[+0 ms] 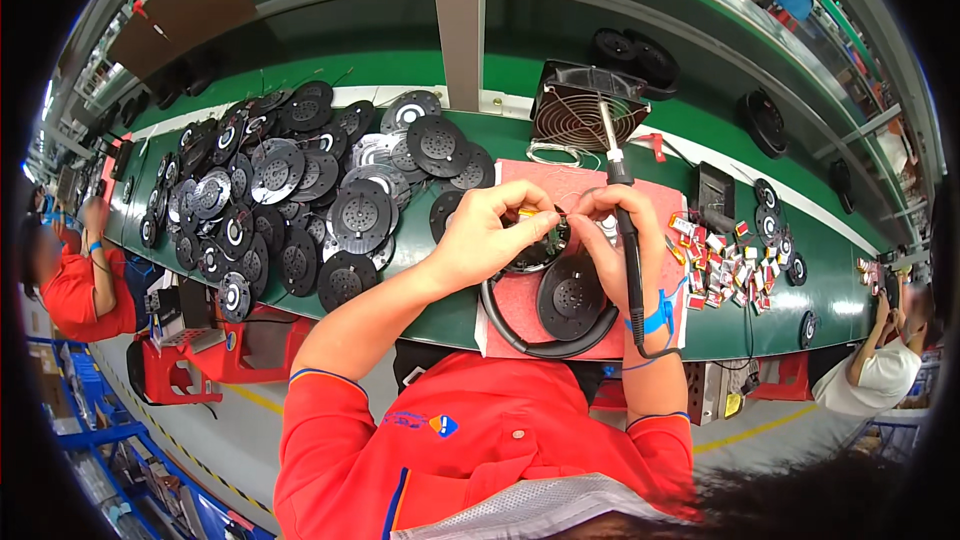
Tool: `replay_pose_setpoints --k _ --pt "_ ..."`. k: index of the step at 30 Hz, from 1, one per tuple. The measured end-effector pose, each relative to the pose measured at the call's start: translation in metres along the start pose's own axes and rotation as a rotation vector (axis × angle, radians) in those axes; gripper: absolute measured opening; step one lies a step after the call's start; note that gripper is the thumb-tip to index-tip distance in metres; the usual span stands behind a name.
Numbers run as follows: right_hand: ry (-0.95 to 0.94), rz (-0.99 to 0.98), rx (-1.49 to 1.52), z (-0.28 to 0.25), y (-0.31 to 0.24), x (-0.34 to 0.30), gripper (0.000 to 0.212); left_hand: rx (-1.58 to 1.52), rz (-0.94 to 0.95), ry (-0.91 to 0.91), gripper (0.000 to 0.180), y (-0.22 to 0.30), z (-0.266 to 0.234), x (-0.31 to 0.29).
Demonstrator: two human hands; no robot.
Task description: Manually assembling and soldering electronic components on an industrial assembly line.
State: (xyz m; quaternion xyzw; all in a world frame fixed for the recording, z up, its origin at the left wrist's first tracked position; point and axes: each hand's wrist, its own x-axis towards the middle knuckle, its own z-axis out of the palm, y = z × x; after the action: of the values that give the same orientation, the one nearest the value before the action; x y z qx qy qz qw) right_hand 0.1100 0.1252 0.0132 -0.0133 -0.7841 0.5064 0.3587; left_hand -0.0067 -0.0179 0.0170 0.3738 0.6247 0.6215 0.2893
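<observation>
My left hand [490, 230] is closed in a pinch above an opened black ear cup [535, 258]; a small yellowish piece shows at its fingers, but what exactly it grips is too small to tell. Close beside it, my right hand [625, 235] has its thumb and finger together near thin wires. A soldering iron [631, 265] rests in that hand, its metal tip pointing away toward the fan. Below both hands lies a headphone headband [548, 349] with a second round black ear cup [570, 297], on a pink mat [500, 325]. A blue strap [655, 315] circles my right wrist.
Many round black speaker discs [362, 215] are heaped to the left. A black fan [588, 110] stands behind the mat. Small wired battery packs [735, 270] lie piled at right, near a black bin [714, 190]. Co-workers sit left [85, 280] and right [870, 370].
</observation>
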Motion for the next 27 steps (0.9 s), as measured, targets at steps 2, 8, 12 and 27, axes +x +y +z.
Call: replay_pose_setpoints --k 2,8,12,27 --pt "-0.005 -0.046 -0.056 0.0 -0.001 0.0 0.037 -0.016 0.008 -0.002 0.013 0.004 0.002 -0.001" --pt "-0.013 -0.032 -0.085 0.0 0.0 -0.004 0.036 -0.044 0.04 0.036 0.012 0.0 0.005 -0.004" --pt "-0.059 -0.019 -0.105 0.002 -0.001 -0.005 0.036 0.016 0.046 0.085 0.012 0.0 0.005 -0.005" --pt "0.125 -0.326 -0.433 -0.036 -0.038 0.003 0.066 0.672 0.29 0.107 0.005 -0.02 -0.003 -0.007"
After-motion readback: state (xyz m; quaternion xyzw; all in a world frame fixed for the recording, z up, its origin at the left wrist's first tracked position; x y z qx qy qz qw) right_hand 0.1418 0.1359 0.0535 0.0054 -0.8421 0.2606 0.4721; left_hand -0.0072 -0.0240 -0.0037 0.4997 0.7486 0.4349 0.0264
